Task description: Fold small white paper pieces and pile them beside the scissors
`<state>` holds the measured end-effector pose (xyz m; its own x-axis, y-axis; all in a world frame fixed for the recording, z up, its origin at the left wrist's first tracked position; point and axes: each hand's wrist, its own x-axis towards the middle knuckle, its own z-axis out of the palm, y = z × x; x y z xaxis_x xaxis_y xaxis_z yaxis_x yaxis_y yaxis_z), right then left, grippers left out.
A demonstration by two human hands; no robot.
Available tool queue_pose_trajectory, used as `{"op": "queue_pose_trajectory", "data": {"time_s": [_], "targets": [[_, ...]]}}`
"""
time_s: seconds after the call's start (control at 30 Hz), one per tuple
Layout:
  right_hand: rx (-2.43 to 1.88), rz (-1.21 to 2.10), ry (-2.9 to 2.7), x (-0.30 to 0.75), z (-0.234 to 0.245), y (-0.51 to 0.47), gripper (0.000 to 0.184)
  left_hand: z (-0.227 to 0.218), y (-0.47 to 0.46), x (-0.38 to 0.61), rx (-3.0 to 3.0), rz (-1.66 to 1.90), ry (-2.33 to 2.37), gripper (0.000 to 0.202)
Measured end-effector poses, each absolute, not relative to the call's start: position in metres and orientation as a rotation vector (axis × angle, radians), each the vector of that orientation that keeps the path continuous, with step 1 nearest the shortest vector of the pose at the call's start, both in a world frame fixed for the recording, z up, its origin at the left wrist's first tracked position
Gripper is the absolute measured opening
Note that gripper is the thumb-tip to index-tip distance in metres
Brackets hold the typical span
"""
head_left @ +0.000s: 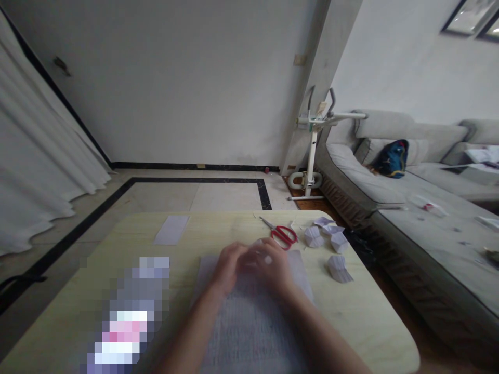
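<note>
My left hand (233, 262) and my right hand (276, 262) meet over the middle of a large sheet of paper (249, 327) covered in faint lines of writing or print. Both are closed, with fingers curled toward each other and blurred by motion. A small pale spot shows at the fingers of my right hand, but whatever lies between the hands cannot be made out. Just beyond my right hand lies a pair of scissors (284, 237) with red handles, blades pointing away to the left.
Several folded paper pieces (314, 237) lie at the table's far right, one (339, 268) nearer me. A white paper rectangle (171, 230) rests far left. A pixelated object (128, 322) occupies the left side. Beyond the rounded wooden table (362, 322) stands a sofa (429, 249).
</note>
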<state>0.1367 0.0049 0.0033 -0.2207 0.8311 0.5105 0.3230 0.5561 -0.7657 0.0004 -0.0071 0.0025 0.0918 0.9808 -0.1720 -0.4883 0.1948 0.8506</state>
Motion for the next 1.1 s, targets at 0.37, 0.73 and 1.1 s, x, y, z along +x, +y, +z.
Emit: {"op": "queue_pose_trajectory", "data": {"time_s": [0.37,0.73,1.1], "targets": [[-1.004,0.958,-1.557,0.140,0.010,0.008,0.012,0.010,-0.007,0.001,1.070,1.225,1.061,0.022],[-1.038,0.941,-1.507,0.138,0.002,0.009,0.026,0.009,-0.008,0.002,1.177,1.290,1.176,0.024],[-1.084,1.080,-1.421,0.142,0.006,0.016,0.023,0.007,-0.009,0.001,1.178,1.345,1.200,0.027]]}}
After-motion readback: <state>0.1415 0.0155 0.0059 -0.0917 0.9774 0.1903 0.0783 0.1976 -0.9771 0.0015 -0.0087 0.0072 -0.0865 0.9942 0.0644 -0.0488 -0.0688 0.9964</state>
